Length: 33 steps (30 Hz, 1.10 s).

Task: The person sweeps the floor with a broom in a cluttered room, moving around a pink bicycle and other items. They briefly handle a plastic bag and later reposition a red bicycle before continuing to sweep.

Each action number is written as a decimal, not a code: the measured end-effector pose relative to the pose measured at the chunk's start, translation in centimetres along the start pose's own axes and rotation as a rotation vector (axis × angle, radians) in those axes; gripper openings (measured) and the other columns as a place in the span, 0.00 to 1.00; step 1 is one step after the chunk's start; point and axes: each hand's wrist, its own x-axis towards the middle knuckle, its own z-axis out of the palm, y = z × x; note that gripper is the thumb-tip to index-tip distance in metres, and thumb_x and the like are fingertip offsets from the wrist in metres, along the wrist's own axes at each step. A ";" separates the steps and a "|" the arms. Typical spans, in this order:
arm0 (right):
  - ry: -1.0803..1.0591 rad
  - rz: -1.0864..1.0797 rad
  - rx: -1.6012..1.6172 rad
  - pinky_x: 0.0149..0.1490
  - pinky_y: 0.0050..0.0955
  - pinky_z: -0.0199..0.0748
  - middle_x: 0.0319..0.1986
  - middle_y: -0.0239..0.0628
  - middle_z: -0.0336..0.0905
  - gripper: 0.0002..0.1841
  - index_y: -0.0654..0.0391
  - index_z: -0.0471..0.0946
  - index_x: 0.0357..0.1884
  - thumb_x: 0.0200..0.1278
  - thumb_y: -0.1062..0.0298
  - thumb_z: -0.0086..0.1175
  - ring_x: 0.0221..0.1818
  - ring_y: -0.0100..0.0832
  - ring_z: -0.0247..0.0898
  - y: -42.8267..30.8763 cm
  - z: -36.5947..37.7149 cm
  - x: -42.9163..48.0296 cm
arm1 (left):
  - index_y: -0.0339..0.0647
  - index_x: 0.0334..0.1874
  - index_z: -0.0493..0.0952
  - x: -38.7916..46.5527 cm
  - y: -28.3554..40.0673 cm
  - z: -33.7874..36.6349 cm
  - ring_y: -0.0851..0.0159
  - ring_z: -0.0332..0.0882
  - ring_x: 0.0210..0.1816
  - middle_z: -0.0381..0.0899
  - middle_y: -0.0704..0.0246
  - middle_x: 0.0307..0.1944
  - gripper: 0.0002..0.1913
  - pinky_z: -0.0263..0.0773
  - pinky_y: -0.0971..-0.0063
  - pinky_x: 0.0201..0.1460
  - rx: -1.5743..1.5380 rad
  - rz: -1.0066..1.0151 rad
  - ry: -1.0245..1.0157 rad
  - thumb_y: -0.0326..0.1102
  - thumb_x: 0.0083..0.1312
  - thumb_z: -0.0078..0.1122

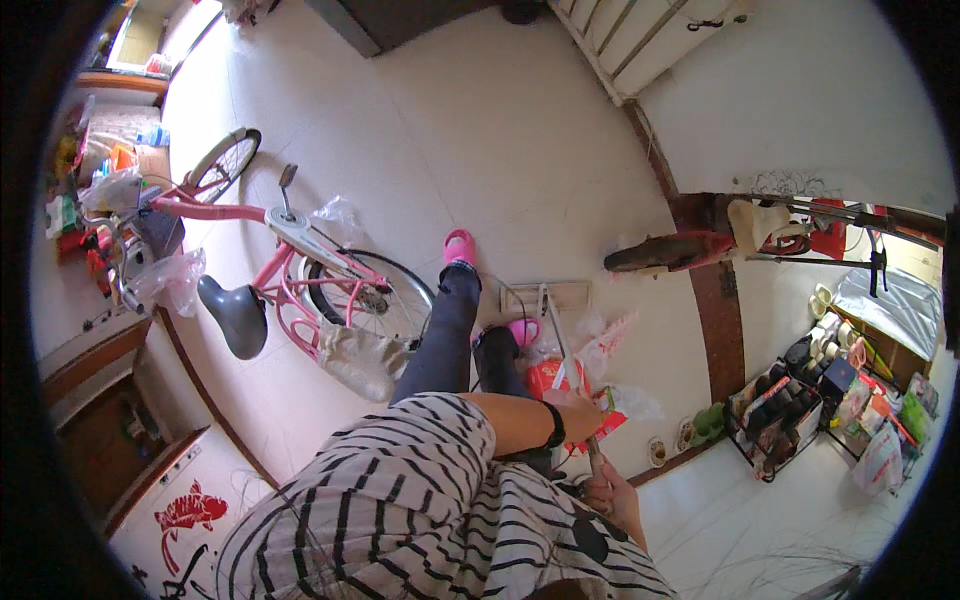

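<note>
Both of my hands are wrapped around the pale pole (pixel 562 337) of a flat mop. My left hand (pixel 581 414), below a black wristband (pixel 556 425), grips it higher on the picture. My right hand (pixel 613 495) holds the pole closer to my body, near its upper end. The mop's flat rectangular head (pixel 510 298) rests on the light tiled floor (pixel 525 165), just ahead of my right pink clog (pixel 523 331). Beside the pole lie a red bag (pixel 547 379) and crumpled clear plastic (pixel 600 341). My left pink clog (pixel 459 246) is farther forward.
A pink bicycle (pixel 300 247) stands at my left, its rear wheel near my leg. Clear plastic bags (pixel 337 217) lie by it. On the right, another cycle's wheel (pixel 660 253) juts through a doorway. Shoe racks (pixel 780 420) and loose shoes (pixel 705 426) line the lower right.
</note>
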 end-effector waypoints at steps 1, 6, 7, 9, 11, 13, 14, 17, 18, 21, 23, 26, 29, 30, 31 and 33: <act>-0.042 -0.018 -0.019 0.18 0.16 0.49 0.20 0.25 0.58 0.13 0.47 0.68 0.54 0.70 0.60 0.51 0.15 0.16 0.51 -0.1 0.9 -0.5 | 0.34 0.44 0.84 -0.7 -0.3 -1.1 0.36 0.70 0.57 0.78 0.44 0.51 0.18 0.66 0.42 0.53 0.012 -0.008 0.007 0.34 0.51 0.66; -0.032 -0.123 -0.039 0.16 0.16 0.49 0.20 0.25 0.58 0.18 0.46 0.67 0.60 0.70 0.61 0.51 0.14 0.16 0.52 -1.2 5.6 -1.7 | 0.36 0.42 0.84 -4.4 -3.2 -7.0 0.36 0.73 0.53 0.75 0.41 0.52 0.17 0.71 0.43 0.45 0.214 0.009 0.113 0.37 0.52 0.65; -0.010 -0.140 0.012 0.15 0.16 0.49 0.19 0.25 0.59 0.18 0.45 0.67 0.60 0.70 0.61 0.51 0.14 0.16 0.52 -1.8 6.8 -1.1 | 0.34 0.42 0.83 -4.3 -4.7 -8.8 0.33 0.71 0.55 0.74 0.36 0.52 0.18 0.71 0.43 0.48 0.138 -0.062 0.166 0.37 0.52 0.65; -0.215 -0.160 -0.043 0.14 0.15 0.48 0.20 0.25 0.62 0.16 0.46 0.68 0.59 0.71 0.60 0.50 0.13 0.16 0.51 -4.0 9.6 1.0 | 0.30 0.44 0.81 -4.3 -7.6 -11.8 0.30 0.66 0.60 0.70 0.28 0.52 0.20 0.71 0.43 0.53 0.093 -0.116 0.238 0.36 0.51 0.65; -0.258 -0.145 0.009 0.13 0.14 0.46 0.18 0.23 0.63 0.14 0.46 0.70 0.57 0.72 0.60 0.49 0.12 0.16 0.51 -6.3 12.9 4.1 | 0.28 0.47 0.78 -3.7 -11.7 -15.2 0.29 0.65 0.61 0.66 0.26 0.55 0.23 0.70 0.45 0.56 0.037 -0.143 0.360 0.37 0.51 0.65; -0.317 -0.167 -0.036 0.13 0.15 0.46 0.16 0.22 0.61 0.12 0.48 0.72 0.54 0.72 0.61 0.49 0.12 0.16 0.52 -8.4 16.0 7.5 | 0.28 0.50 0.77 -3.1 -14.7 -17.0 0.31 0.64 0.62 0.64 0.28 0.58 0.25 0.66 0.49 0.61 -0.045 -0.193 0.487 0.38 0.51 0.66; -0.301 -0.149 0.020 0.13 0.15 0.46 0.16 0.21 0.60 0.11 0.49 0.72 0.53 0.72 0.60 0.49 0.12 0.16 0.52 -9.3 17.7 9.5 | 0.28 0.50 0.78 -2.9 -16.3 -17.8 0.32 0.63 0.63 0.63 0.29 0.60 0.26 0.64 0.54 0.64 -0.059 -0.197 0.479 0.39 0.51 0.66; -0.345 -0.122 0.157 0.14 0.16 0.45 0.15 0.21 0.60 0.10 0.51 0.74 0.48 0.73 0.59 0.48 0.13 0.15 0.53 -9.0 19.2 13.5 | 0.28 0.51 0.78 -1.8 -19.3 -18.5 0.33 0.59 0.66 0.62 0.34 0.63 0.28 0.58 0.55 0.67 0.180 -0.255 0.378 0.41 0.51 0.68; -0.309 -0.159 0.145 0.14 0.16 0.45 0.15 0.21 0.60 0.10 0.52 0.74 0.46 0.73 0.58 0.48 0.13 0.15 0.53 -7.8 18.6 14.2 | 0.31 0.51 0.78 -1.6 -19.1 -17.5 0.34 0.56 0.68 0.60 0.34 0.64 0.26 0.58 0.54 0.67 0.244 -0.264 0.338 0.41 0.52 0.66; -0.233 -0.129 0.077 0.14 0.16 0.45 0.14 0.21 0.60 0.11 0.50 0.74 0.36 0.72 0.55 0.50 0.13 0.15 0.53 -5.6 14.6 14.2 | 0.38 0.53 0.79 -1.1 -17.2 -14.2 0.35 0.49 0.71 0.55 0.34 0.68 0.25 0.58 0.50 0.65 0.406 -0.287 0.205 0.43 0.56 0.64; -0.180 -0.041 0.200 0.14 0.17 0.45 0.14 0.21 0.61 0.11 0.48 0.73 0.35 0.72 0.54 0.50 0.12 0.15 0.53 -2.9 11.1 13.4 | 0.38 0.58 0.77 -0.9 -13.8 -10.7 0.32 0.48 0.71 0.52 0.35 0.70 0.29 0.56 0.46 0.65 0.419 -0.268 0.041 0.46 0.56 0.64; -0.077 0.082 0.289 0.15 0.17 0.45 0.14 0.23 0.58 0.10 0.47 0.72 0.37 0.74 0.55 0.46 0.12 0.17 0.50 1.0 5.4 9.3 | 0.40 0.61 0.76 -2.4 -8.1 -5.5 0.26 0.48 0.69 0.58 0.36 0.67 0.30 0.47 0.30 0.62 0.239 -0.165 -0.015 0.45 0.56 0.64; 0.015 0.128 0.280 0.14 0.17 0.46 0.15 0.23 0.58 0.07 0.48 0.71 0.40 0.73 0.58 0.46 0.12 0.17 0.48 3.2 1.5 5.4 | 0.36 0.58 0.77 -2.7 -3.7 -1.6 0.30 0.63 0.62 0.67 0.37 0.62 0.30 0.60 0.31 0.54 0.264 0.081 -0.226 0.45 0.54 0.64; 0.056 0.124 0.270 0.14 0.16 0.46 0.15 0.23 0.60 0.07 0.49 0.71 0.40 0.72 0.58 0.48 0.11 0.17 0.48 3.4 1.0 4.5 | 0.36 0.54 0.79 -2.7 -3.0 -0.8 0.33 0.69 0.56 0.73 0.41 0.53 0.27 0.62 0.30 0.48 0.193 0.132 -0.224 0.44 0.53 0.65; 0.044 0.115 0.302 0.14 0.17 0.46 0.16 0.23 0.60 0.06 0.48 0.71 0.43 0.73 0.59 0.48 0.11 0.17 0.49 3.2 0.7 3.7 | 0.37 0.49 0.81 -2.7 -2.8 -0.4 0.37 0.73 0.50 0.78 0.45 0.46 0.24 0.64 0.30 0.44 0.150 0.161 -0.155 0.42 0.50 0.65; -0.009 0.127 0.328 0.14 0.17 0.46 0.16 0.24 0.61 0.08 0.48 0.71 0.49 0.73 0.61 0.47 0.12 0.17 0.50 2.2 1.3 2.4 | 0.39 0.40 0.84 -3.1 -2.9 -0.9 0.44 0.80 0.39 0.83 0.54 0.35 0.19 0.67 0.31 0.37 0.068 0.213 -0.005 0.39 0.46 0.66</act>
